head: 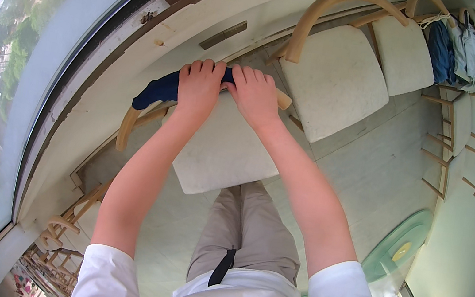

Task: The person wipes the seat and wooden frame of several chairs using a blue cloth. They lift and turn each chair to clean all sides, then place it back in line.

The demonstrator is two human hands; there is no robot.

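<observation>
A chair with a curved wooden backrest (127,128) and a pale seat cushion (224,146) stands right before me. Dark blue cloth (158,89) lies along the left and middle of that backrest. My left hand (200,86) grips the cloth over the rail, its fingers curled across the far side. Close beside it, my right hand (255,95) holds the rail where the cloth ends. The bare wooden tip (283,100) sticks out past the right hand. The fingertips of both hands are hidden behind the rail.
A second chair's pale seat (332,79) stands to the right, with another chair (401,58) beyond it. Blue and white clothes (444,50) hang at the far right. A window (83,31) runs along the left. A round green glass top (396,248) leans against the right wall.
</observation>
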